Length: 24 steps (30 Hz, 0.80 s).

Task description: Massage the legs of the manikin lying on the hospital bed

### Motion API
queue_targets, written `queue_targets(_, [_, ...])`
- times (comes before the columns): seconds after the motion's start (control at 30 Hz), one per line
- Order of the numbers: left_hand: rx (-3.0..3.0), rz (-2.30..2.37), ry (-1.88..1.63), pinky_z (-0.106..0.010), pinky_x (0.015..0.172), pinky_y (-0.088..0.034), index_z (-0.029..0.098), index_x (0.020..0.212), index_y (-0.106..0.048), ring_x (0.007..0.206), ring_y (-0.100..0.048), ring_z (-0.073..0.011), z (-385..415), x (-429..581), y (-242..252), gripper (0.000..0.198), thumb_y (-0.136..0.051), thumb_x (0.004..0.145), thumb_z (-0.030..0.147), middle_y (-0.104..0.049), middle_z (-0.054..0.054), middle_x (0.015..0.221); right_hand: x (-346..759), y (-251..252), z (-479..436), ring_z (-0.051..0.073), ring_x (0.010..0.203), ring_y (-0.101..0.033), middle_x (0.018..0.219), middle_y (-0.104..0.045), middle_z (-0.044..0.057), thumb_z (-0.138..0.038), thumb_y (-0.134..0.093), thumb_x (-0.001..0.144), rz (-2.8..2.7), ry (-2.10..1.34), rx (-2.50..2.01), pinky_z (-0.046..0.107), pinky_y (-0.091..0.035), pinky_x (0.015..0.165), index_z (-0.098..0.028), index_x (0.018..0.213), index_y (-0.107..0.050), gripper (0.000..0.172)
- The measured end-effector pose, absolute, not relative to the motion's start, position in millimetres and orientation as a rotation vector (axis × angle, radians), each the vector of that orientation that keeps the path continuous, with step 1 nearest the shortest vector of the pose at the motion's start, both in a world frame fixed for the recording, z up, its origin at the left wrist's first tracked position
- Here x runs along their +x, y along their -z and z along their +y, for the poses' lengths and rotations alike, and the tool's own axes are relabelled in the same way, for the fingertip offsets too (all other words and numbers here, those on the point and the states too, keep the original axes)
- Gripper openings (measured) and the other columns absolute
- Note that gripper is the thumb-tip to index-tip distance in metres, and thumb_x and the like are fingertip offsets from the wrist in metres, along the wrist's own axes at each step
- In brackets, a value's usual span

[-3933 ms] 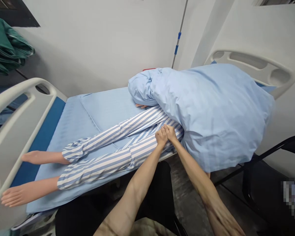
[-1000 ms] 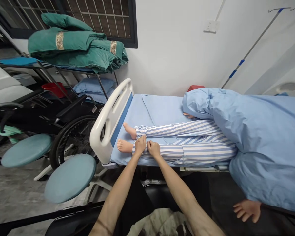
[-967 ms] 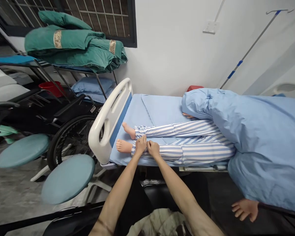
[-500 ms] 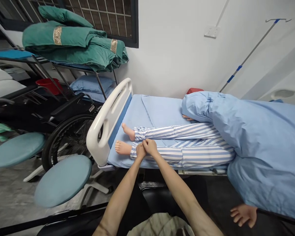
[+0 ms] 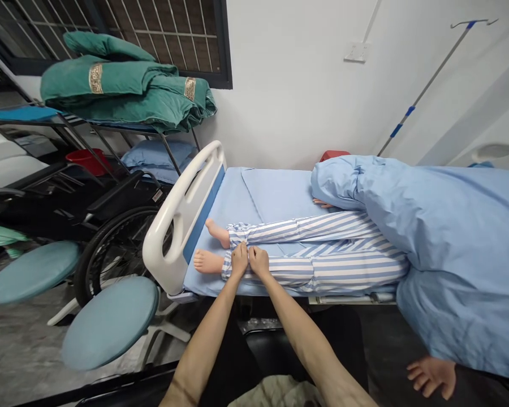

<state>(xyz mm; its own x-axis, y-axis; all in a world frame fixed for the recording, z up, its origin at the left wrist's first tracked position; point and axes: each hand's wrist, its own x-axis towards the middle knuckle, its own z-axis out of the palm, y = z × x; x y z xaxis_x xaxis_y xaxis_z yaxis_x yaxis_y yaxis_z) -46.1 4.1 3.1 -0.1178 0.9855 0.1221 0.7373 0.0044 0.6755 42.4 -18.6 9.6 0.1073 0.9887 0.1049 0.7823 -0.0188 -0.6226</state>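
A figure, possibly a mannequin, lies on the bed in blue-and-white striped trousers [image 5: 343,271], bare feet [image 5: 208,262] toward the footboard. Both my hands are on the near trouser leg, between ankle and knee. My left hand [image 5: 238,260] is closed over the cloth close to the cuff. Just to its right, my right hand [image 5: 259,261] is also closed on the fabric, knuckles up. A small gap separates the two hands. My fingertips are tucked under and hidden. A blue quilt [image 5: 458,226] covers the figure's upper part, and one hand [image 5: 432,376] of it hangs over the near side.
The white footboard [image 5: 182,220] rises left of the feet. Beyond it are a wheelchair [image 5: 123,249] and two round teal stools [image 5: 110,322]. Folded green quilts [image 5: 123,93] lie on a rack. An IV pole [image 5: 426,85] stands at the back right.
My hands, pressed together before, are now slightly apart side by side; the left has shifted slightly up. The whole view has shifted a little. The figure's legs look the same.
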Motion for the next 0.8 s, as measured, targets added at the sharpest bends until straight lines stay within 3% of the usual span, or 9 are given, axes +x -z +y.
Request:
queue_targets(0.2, [1.680, 2.097, -0.776, -0.026, 0.065, -0.034, 0.017, 0.074, -0.055, 0.067, -0.053, -0.0147, 8.2, -49.8, 9.1, 0.032, -0.030, 0.092, 0.025, -0.061, -0.006, 0.073, 28.9, -21.4, -20.5, 0.012, 0.062, -0.051, 0.074, -0.066, 0.006, -0.032, -0.031, 0.095, -1.787, -0.472, -1.967, 0.023, -0.022, 0.057, -0.017, 0.082, -0.065, 0.039])
queue_targets(0.37, [1.716, 2.018, -0.891, -0.025, 0.064, -0.034, 0.018, 0.073, -0.052, 0.064, -0.050, -0.0128, 6.1, -52.6, 14.5, 0.028, -0.031, 0.091, 0.025, -0.059, -0.004, 0.071, 27.3, -34.2, -15.2, 0.012, 0.062, -0.052, 0.072, -0.065, 0.006, -0.043, -0.031, 0.095, -1.915, -0.467, -1.795, 0.023, -0.022, 0.056, -0.017, 0.082, -0.065, 0.044])
queue_targets(0.63, [1.686, 1.944, -0.908, -0.023, 0.060, -0.032, 0.018, 0.063, -0.045, 0.057, -0.041, -0.0104, 4.7, -52.2, 8.4, 0.034, -0.029, 0.091, 0.029, -0.050, 0.001, 0.059, 25.0, -10.5, -20.8, 0.012, 0.061, -0.051, 0.073, -0.065, 0.005, -0.033, -0.031, 0.094, -1.717, -0.479, -1.913, 0.024, -0.020, 0.057, -0.018, 0.082, -0.064, 0.038])
queue_targets(0.8, [1.753, 1.846, -0.867, -0.023, 0.062, -0.034, 0.018, 0.065, -0.046, 0.062, -0.046, -0.0111, 3.8, -50.5, 0.8, 0.035, -0.027, 0.092, 0.029, -0.054, 0.000, 0.063, 30.0, -8.0, -18.2, 0.011, 0.062, -0.051, 0.075, -0.066, 0.005, -0.029, -0.031, 0.094, -1.695, -0.521, -1.827, 0.023, -0.021, 0.058, -0.018, 0.076, -0.063, 0.039])
